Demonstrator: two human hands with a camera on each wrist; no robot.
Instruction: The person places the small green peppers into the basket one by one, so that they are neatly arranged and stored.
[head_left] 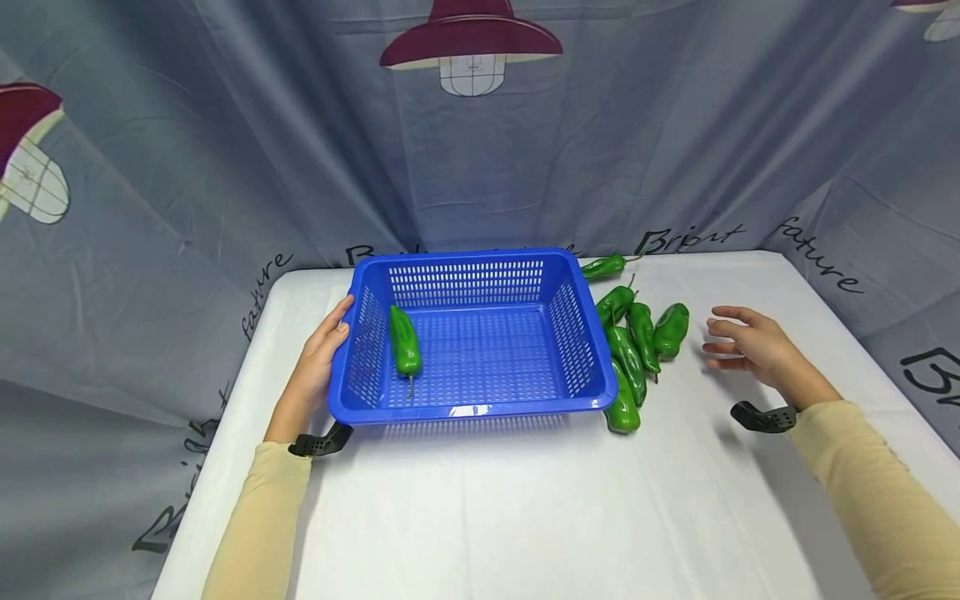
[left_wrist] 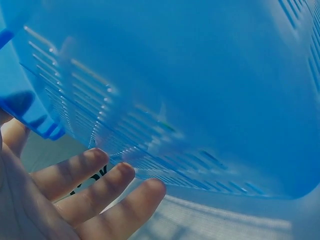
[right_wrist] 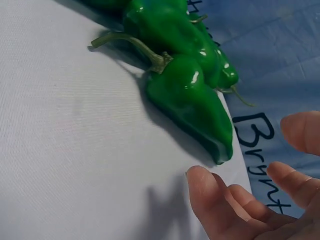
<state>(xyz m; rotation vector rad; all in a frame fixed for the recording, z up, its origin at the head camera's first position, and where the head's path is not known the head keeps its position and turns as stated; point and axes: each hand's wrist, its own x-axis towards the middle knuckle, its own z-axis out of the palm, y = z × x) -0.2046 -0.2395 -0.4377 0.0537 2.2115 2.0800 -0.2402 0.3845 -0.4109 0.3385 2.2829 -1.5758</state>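
Note:
A blue plastic basket with slotted walls sits on the white table, one long green pepper lying inside near its left wall. My left hand is at the basket's left side, touching the rim. Its fingers extend fairly straight beside the slotted outer wall. My right hand is over the table with fingers spread and nothing in them. Nearest to it lies a plump green pepper, short of the fingertips; in the right wrist view its curved stem shows.
Several more green peppers lie bunched against the basket's right side, some partly hidden under its rim. Another pepper is at the back right corner. A grey curtain printed with lamps and lettering hangs behind the white table.

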